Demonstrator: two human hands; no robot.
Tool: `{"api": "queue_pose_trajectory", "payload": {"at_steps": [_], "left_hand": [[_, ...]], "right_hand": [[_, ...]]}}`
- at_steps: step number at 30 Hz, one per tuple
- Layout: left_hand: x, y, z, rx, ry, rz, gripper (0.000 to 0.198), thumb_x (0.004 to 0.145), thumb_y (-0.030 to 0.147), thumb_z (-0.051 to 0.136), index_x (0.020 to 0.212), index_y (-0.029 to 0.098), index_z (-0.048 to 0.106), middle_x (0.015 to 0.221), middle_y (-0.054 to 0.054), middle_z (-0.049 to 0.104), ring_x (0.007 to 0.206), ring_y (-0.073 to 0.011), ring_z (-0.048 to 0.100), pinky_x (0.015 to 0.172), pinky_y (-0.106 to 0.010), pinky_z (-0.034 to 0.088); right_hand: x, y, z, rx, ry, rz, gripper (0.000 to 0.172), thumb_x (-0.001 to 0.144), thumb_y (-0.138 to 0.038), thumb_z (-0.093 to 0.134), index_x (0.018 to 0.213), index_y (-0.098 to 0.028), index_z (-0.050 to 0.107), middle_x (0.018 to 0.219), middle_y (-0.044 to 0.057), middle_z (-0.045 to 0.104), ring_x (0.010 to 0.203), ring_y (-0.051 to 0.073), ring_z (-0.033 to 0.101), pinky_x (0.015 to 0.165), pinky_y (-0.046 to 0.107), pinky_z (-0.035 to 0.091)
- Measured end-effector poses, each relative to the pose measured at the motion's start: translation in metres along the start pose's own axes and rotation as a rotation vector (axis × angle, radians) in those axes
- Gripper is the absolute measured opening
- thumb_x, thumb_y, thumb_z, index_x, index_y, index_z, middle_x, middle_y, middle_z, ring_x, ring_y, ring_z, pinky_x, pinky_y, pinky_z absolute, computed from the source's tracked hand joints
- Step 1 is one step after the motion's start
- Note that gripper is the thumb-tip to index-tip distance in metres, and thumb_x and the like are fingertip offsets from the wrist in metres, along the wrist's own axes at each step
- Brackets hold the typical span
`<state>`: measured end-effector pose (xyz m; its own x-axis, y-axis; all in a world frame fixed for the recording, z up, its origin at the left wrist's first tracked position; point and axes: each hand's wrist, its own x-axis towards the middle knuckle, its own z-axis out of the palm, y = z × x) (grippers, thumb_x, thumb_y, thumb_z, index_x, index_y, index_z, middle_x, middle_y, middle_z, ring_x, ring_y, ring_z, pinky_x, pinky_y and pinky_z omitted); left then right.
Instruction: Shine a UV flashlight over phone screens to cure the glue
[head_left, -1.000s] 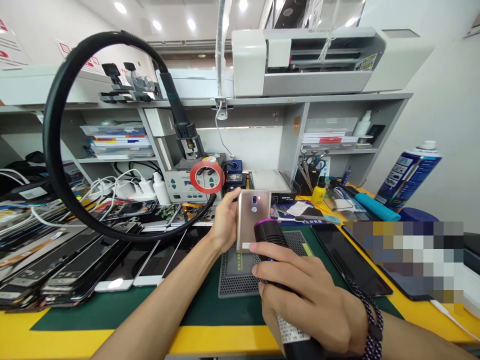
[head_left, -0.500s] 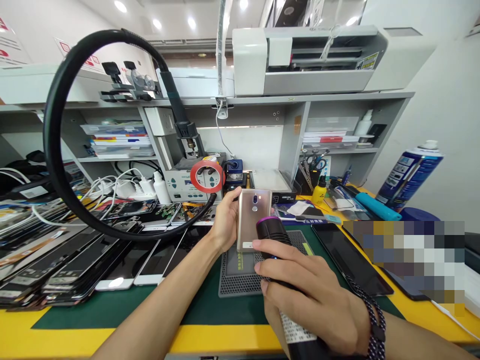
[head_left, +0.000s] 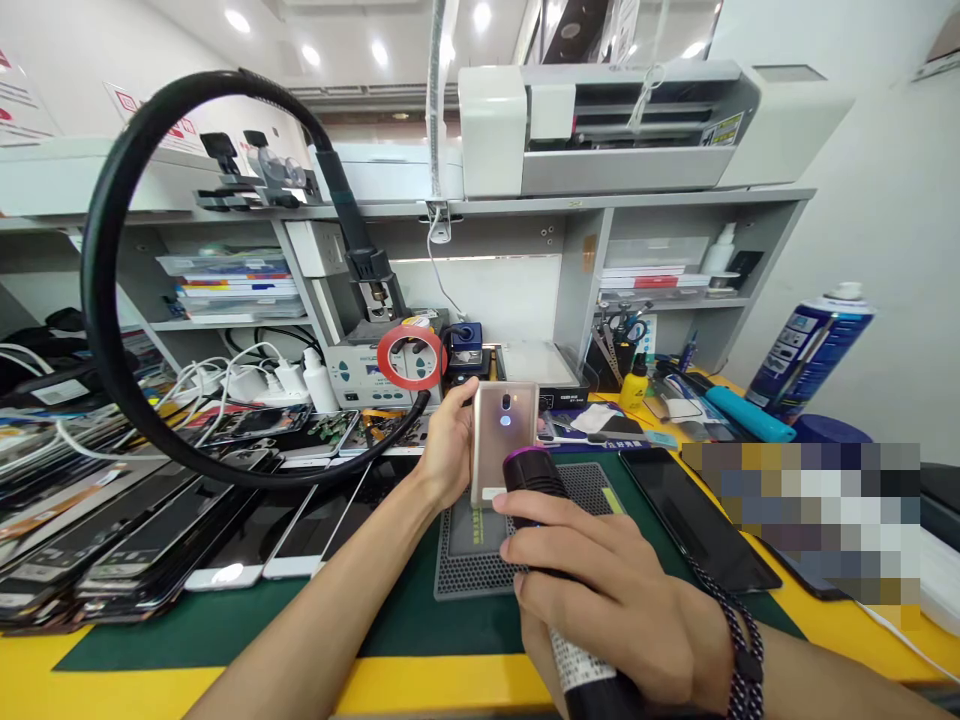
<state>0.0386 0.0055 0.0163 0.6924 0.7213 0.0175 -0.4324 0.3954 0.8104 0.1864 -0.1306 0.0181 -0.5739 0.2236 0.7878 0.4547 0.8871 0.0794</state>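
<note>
My left hand [head_left: 448,443] grips a gold phone [head_left: 501,430] by its edge and holds it upright, back side towards me, with its lower end on a grey perforated mat [head_left: 480,535]. My right hand [head_left: 611,600] is wrapped round a black cylindrical torch [head_left: 537,478] with a purple rim. The torch's head points at the phone's back, where a small light spot shows below the camera. A dark braided band sits on my right wrist.
Rows of phone screens [head_left: 150,520] lie on the left of the green bench mat. A black hose loop [head_left: 112,300] arcs to a rework station [head_left: 367,365] with a red tape roll [head_left: 409,357]. A dark phone [head_left: 694,515] and a blue spray can [head_left: 806,350] are on the right.
The view has shifted slightly; the torch has moved a little left and lower against the phone. Both hands keep their hold.
</note>
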Motion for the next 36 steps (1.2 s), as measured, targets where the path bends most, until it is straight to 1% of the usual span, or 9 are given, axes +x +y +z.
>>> {"api": "queue_pose_trajectory", "payload": {"at_steps": [5, 8, 12, 17, 21, 25, 29, 33, 36], "left_hand": [[-0.001, 0.001, 0.003, -0.001, -0.004, -0.005, 0.066, 0.092, 0.059, 0.043, 0.120, 0.005, 0.069, 0.101, -0.021, 0.074, 0.088, -0.0366, 0.072, 0.082, -0.048, 0.054], [-0.001, 0.000, 0.001, -0.010, 0.007, -0.003, 0.065, 0.090, 0.061, 0.047, 0.118, 0.007, 0.071, 0.099, -0.019, 0.075, 0.086, -0.0347, 0.072, 0.081, -0.045, 0.055], [0.000, -0.002, -0.001, -0.014, 0.016, -0.008, 0.063, 0.089, 0.061, 0.050, 0.117, 0.008, 0.071, 0.099, -0.018, 0.076, 0.085, -0.0327, 0.073, 0.080, -0.042, 0.055], [0.000, -0.001, -0.001, -0.009, 0.009, -0.008, 0.064, 0.089, 0.061, 0.050, 0.117, 0.008, 0.072, 0.100, -0.018, 0.076, 0.085, -0.0326, 0.073, 0.080, -0.042, 0.055], [0.001, -0.001, -0.001, -0.008, 0.000, -0.001, 0.063, 0.089, 0.061, 0.051, 0.117, 0.009, 0.072, 0.101, -0.018, 0.076, 0.085, -0.0325, 0.072, 0.080, -0.042, 0.055], [0.001, -0.002, -0.002, -0.009, -0.001, 0.009, 0.063, 0.089, 0.061, 0.050, 0.118, 0.008, 0.071, 0.098, -0.018, 0.076, 0.083, -0.0319, 0.073, 0.079, -0.042, 0.055], [0.001, -0.001, -0.001, -0.019, -0.011, 0.022, 0.062, 0.092, 0.058, 0.047, 0.118, 0.008, 0.071, 0.096, -0.017, 0.076, 0.082, -0.0313, 0.073, 0.079, -0.042, 0.056], [0.001, 0.000, 0.001, -0.018, -0.013, 0.009, 0.063, 0.093, 0.058, 0.044, 0.118, 0.006, 0.070, 0.097, -0.020, 0.075, 0.082, -0.0336, 0.072, 0.077, -0.045, 0.056], [0.000, 0.001, 0.004, -0.009, -0.011, 0.014, 0.064, 0.094, 0.056, 0.042, 0.118, 0.004, 0.070, 0.100, -0.023, 0.074, 0.083, -0.0349, 0.072, 0.078, -0.048, 0.056]], "right_hand": [[0.003, 0.001, 0.005, -0.001, 0.020, 0.033, 0.039, 0.104, -0.021, 0.034, 0.081, -0.010, 0.063, 0.086, 0.011, 0.069, 0.114, 0.024, 0.066, 0.096, 0.028, 0.054], [0.002, 0.001, 0.001, -0.011, 0.011, 0.027, 0.035, 0.103, -0.019, 0.035, 0.086, -0.009, 0.064, 0.091, 0.012, 0.070, 0.119, 0.027, 0.063, 0.094, 0.032, 0.056], [-0.001, 0.001, -0.003, -0.010, -0.014, 0.027, 0.036, 0.102, -0.016, 0.033, 0.090, -0.008, 0.065, 0.098, 0.013, 0.071, 0.125, 0.029, 0.059, 0.096, 0.035, 0.057], [-0.002, 0.000, -0.005, -0.017, -0.032, 0.021, 0.030, 0.099, -0.013, 0.038, 0.090, -0.008, 0.066, 0.097, 0.013, 0.071, 0.126, 0.029, 0.059, 0.096, 0.036, 0.057], [0.000, -0.001, -0.005, 0.002, -0.052, 0.031, 0.034, 0.100, -0.012, 0.034, 0.092, -0.008, 0.067, 0.097, 0.015, 0.070, 0.128, 0.029, 0.057, 0.096, 0.035, 0.056], [-0.001, -0.001, -0.001, -0.011, -0.025, 0.023, 0.037, 0.103, -0.018, 0.032, 0.088, -0.009, 0.065, 0.095, 0.012, 0.070, 0.123, 0.027, 0.060, 0.095, 0.032, 0.056], [-0.002, 0.000, 0.005, -0.010, -0.016, 0.025, 0.038, 0.104, -0.020, 0.032, 0.085, -0.010, 0.064, 0.091, 0.011, 0.069, 0.119, 0.025, 0.063, 0.094, 0.029, 0.054], [-0.004, 0.000, 0.009, 0.036, -0.039, 0.060, 0.029, 0.101, -0.019, 0.039, 0.086, -0.011, 0.062, 0.091, 0.011, 0.068, 0.115, 0.023, 0.064, 0.098, 0.030, 0.052], [-0.007, -0.001, 0.011, 0.080, -0.097, 0.084, 0.018, 0.096, -0.021, 0.047, 0.092, -0.012, 0.061, 0.094, 0.011, 0.067, 0.117, 0.025, 0.062, 0.096, 0.035, 0.054]]}}
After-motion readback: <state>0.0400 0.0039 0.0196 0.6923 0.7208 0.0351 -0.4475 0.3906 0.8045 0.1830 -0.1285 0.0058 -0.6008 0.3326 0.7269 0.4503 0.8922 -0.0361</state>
